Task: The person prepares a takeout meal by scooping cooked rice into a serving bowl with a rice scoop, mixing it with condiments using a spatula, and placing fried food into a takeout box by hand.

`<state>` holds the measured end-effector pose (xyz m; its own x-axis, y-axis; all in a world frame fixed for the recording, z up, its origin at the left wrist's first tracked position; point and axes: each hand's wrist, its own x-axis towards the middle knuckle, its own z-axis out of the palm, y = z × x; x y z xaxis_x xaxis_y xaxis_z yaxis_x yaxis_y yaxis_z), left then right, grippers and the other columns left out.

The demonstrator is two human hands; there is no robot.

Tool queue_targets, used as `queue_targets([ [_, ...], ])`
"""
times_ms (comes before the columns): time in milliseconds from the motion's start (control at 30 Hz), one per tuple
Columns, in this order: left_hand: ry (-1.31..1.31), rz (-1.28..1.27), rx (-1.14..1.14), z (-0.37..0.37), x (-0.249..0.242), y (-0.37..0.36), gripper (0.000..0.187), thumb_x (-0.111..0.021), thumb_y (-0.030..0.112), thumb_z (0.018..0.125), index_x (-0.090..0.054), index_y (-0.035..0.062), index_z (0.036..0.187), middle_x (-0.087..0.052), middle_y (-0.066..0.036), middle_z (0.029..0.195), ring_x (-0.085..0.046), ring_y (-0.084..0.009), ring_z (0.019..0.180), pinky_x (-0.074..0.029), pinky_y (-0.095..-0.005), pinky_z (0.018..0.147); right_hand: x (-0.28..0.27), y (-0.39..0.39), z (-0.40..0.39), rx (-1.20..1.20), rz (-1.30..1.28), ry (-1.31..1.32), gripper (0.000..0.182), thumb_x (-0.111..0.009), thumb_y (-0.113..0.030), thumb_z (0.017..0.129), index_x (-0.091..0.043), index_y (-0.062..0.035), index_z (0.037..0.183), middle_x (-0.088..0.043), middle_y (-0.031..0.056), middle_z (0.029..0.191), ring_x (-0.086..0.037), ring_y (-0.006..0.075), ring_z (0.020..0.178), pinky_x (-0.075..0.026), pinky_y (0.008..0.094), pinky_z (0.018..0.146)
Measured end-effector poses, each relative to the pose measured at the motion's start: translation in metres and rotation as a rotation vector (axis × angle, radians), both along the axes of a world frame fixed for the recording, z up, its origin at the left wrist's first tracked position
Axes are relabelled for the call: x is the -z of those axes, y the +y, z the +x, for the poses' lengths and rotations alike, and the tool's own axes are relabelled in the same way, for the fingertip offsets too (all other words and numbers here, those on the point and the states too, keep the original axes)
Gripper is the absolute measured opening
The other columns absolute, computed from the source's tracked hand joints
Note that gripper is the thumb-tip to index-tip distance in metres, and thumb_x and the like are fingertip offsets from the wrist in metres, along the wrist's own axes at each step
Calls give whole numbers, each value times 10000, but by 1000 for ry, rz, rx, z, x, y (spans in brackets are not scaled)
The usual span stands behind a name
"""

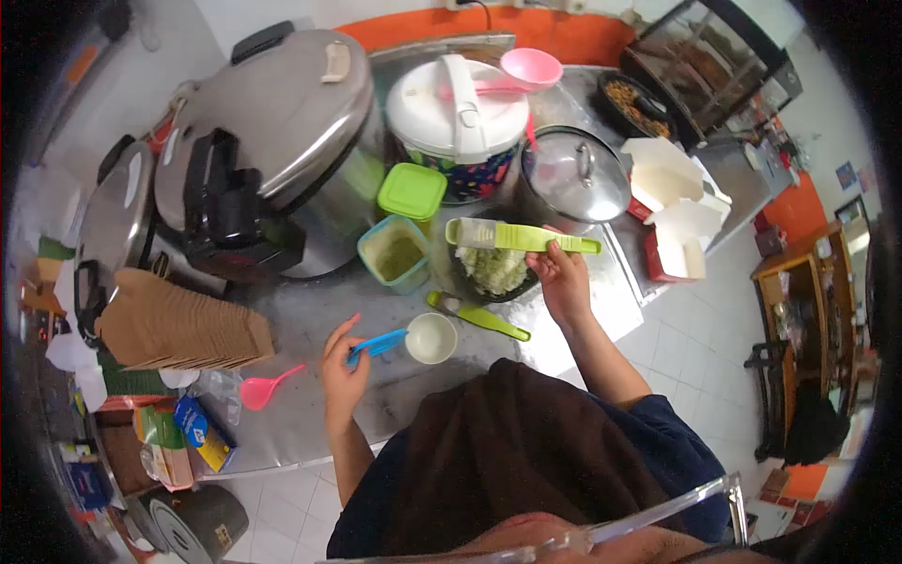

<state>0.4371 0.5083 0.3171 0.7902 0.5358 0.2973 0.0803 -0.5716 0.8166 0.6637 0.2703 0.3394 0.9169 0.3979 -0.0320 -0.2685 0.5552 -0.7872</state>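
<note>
My left hand (345, 368) is closed around the blue handle of a small cup-like scoop (431, 338), its pale round bowl facing up over the metal table. My right hand (564, 280) pinches one end of a long flat lime-green utensil (512, 236) with a pale, ridged section. That utensil lies across my view of a dark bowl (515, 297) heaped with a whitish-green food (495, 271). A second lime-green utensil (481, 317) rests at the near side of the bowl. Left of it stands an uncovered square tub (378, 273) with green contents.
Large steel cookers (282, 103) fill the left back. Behind the bowl stand a white-lidded pot (423, 99), a pink ladle (532, 70) on top, and a glass-lidded pot (573, 183). Stacked brown paper holders (178, 324), a pink spoon (268, 387) and paper boxes (672, 244) flank the table.
</note>
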Motion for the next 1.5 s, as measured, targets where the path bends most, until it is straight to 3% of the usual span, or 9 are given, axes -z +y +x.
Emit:
queue_targets([
  [267, 30, -1, 165, 26, -4, -11, 88, -536, 21, 655, -530, 13, 743, -447, -129, 1209, -493, -290, 980, -398, -329, 806, 2, 111, 20, -167, -424, -618, 256, -489, -58, 832, -383, 4, 1057, -544, 85, 832, -554, 142, 710, -461, 258, 638],
  [433, 34, 35, 198, 31, -2, -6, 69, -541, 40, 656, -518, 18, 718, -409, -122, 1246, -495, -294, 945, -392, -342, 802, 7, 137, 24, -167, -362, -542, 232, -485, -51, 833, -383, 13, 1031, -552, 87, 807, -553, 134, 677, -451, 248, 607],
  [733, 36, 23, 225, 40, 7, -5, 59, -548, 51, 649, -515, 22, 687, -403, -131, 1247, -516, -292, 881, -402, -349, 774, 18, 146, 27, -244, -697, -852, 232, -503, -38, 818, -403, 22, 1019, -572, 104, 821, -559, 115, 685, -456, 231, 600],
  [933, 26, 42, 226, 41, 6, -4, 63, -554, 51, 641, -514, 22, 681, -410, -133, 1240, -525, -285, 848, -412, -347, 748, 20, 142, 24, -154, -488, -576, 237, -503, -32, 815, -414, 31, 1025, -571, 99, 809, -557, 116, 681, -455, 233, 589],
  [1033, 33, 40, 221, 41, 6, -6, 65, -556, 49, 639, -510, 22, 676, -409, -131, 1241, -527, -284, 838, -415, -346, 740, 15, 136, 20, -125, -585, -666, 234, -505, -34, 815, -423, 34, 1023, -567, 95, 818, -555, 109, 686, -454, 235, 595],
  [1100, 36, 36, 224, 41, 6, -8, 67, -557, 48, 638, -507, 20, 673, -406, -129, 1244, -527, -283, 837, -415, -346, 738, 12, 134, 20, -133, -745, -840, 240, -522, -33, 796, -444, 15, 1018, -575, 119, 849, -576, 166, 710, -459, 276, 630],
  [1167, 50, 32, 225, 41, 5, -9, 74, -557, 49, 640, -500, 14, 671, -394, -131, 1254, -526, -285, 836, -415, -345, 734, 7, 142, 16, -188, -706, -1432, 242, -552, -45, 759, -473, -8, 985, -569, 154, 841, -569, 268, 740, -451, 337, 655],
  [1267, 36, 48, 225, 42, 5, -11, 78, -555, 44, 644, -491, 9, 670, -383, -137, 1261, -524, -292, 836, -415, -348, 734, 20, 151, 11, -366, -798, -1464, 235, -570, -66, 728, -496, -25, 947, -551, 172, 824, -530, 343, 768, -435, 385, 661],
  [1500, 68, 60, 221, 41, 5, -13, 82, -551, 40, 650, -481, 2, 673, -369, -142, 1271, -523, -299, 855, -413, -349, 749, 14, 150, 7, -575, -840, -1449, 196, -559, -73, 737, -500, -7, 912, -537, 185, 791, -528, 347, 709, -433, 376, 617],
])
